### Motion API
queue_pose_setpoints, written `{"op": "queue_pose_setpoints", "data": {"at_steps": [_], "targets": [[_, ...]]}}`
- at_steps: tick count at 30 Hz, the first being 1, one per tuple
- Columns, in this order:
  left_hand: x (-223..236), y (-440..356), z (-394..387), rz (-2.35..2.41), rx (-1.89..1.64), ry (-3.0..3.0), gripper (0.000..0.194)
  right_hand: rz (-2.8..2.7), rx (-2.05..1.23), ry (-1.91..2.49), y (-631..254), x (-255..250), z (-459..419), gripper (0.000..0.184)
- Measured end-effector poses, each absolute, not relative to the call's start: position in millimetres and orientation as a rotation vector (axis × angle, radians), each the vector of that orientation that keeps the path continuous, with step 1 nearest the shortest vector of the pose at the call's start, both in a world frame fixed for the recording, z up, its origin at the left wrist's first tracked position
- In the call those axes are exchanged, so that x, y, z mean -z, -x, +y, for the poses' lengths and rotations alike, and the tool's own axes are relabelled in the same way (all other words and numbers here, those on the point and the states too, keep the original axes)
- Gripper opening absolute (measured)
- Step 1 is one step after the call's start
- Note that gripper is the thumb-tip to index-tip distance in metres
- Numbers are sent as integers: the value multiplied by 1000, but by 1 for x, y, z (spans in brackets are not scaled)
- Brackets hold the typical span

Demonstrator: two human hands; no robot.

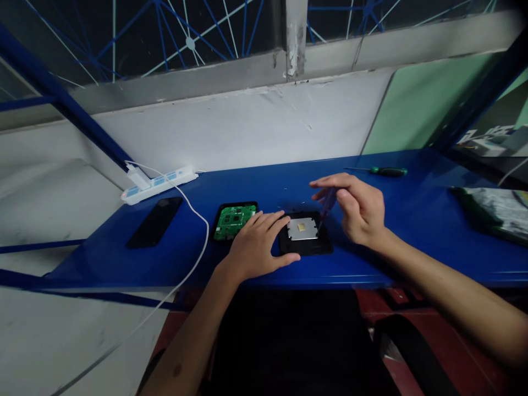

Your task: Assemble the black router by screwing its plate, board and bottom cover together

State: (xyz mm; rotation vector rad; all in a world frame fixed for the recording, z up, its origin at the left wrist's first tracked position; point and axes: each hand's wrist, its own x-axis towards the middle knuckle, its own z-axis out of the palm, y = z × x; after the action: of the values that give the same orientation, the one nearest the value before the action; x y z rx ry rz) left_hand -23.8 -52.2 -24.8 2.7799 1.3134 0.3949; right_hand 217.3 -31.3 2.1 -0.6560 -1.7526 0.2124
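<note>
- Here's the green circuit board (235,221), nine o'clock of the metal plate (310,233); no readable writing.
- Left hand (256,246), fingers spread at the black cover's (315,249) nine-o'clock edge; light pressure could let it skid.
- Plate's on the cover; a tilted slim screwdriver (327,205) could slip, scratching it!
- Right hand (359,212), two o'clock, fingers pinched around that tool.

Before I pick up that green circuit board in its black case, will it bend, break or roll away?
The green circuit board probably won't flop, since it looks flat and straight. It may be fragile, because its little dark chips are uncovered. It likely won't roll: the black case is low and squarish.
</note>
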Motion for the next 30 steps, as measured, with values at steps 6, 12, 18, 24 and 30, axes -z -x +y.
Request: {"op": "queue_pose_setpoints", "data": {"at_steps": [6, 12, 18, 24, 30], "targets": [[25, 23, -52, 1323, -395, -2794, 78, -1811, -36, 669, -218, -4, -25, 20], [25, 23, -52, 1315, -405, -2796, 78, -1825, 16, 667, -218, -3, -22, 25], [25, 23, -52, 1307, -413, -2797, 77, -1756, -253, 713, -217, 0, -30, 32], [25, 24, -52, 1303, -418, -2806, 77, -1806, -200, 711, -218, -3, -26, 20], [24, 23, -51, 1312, -396, -2803, 78, -1795, -80, 725, -215, -4, -25, 32]]}}
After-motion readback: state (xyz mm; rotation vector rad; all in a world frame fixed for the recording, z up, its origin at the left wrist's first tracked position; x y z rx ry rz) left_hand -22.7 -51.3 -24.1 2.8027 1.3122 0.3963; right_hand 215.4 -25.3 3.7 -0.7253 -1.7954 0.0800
